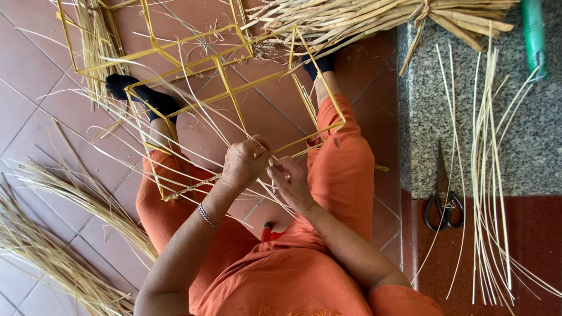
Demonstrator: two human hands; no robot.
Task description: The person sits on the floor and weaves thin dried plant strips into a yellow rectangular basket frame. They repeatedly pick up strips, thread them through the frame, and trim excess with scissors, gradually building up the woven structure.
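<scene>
Orange-clad lap in the foreground carries both hands: the left hand (pixel 244 162), with a metal bracelet at the wrist, is clenched over the near bar of the yellow rod frame (pixel 234 93), and the right hand (pixel 290 182) pinches thin pale straw strands (pixel 193 149) just beside it, fingertips touching. That bar's long axis runs left-low to right-high, and the frame extends away toward the black-socked feet (pixel 140 93). Black-handled scissors (pixel 444 202) lie well apart, nearer the right hand.

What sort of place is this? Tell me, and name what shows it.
Probably a home floor or porch used for handcraft weaving: red floor tiles, bundles of straw, and a yellow frame that both hands, left hand and right hand, work on.
</scene>
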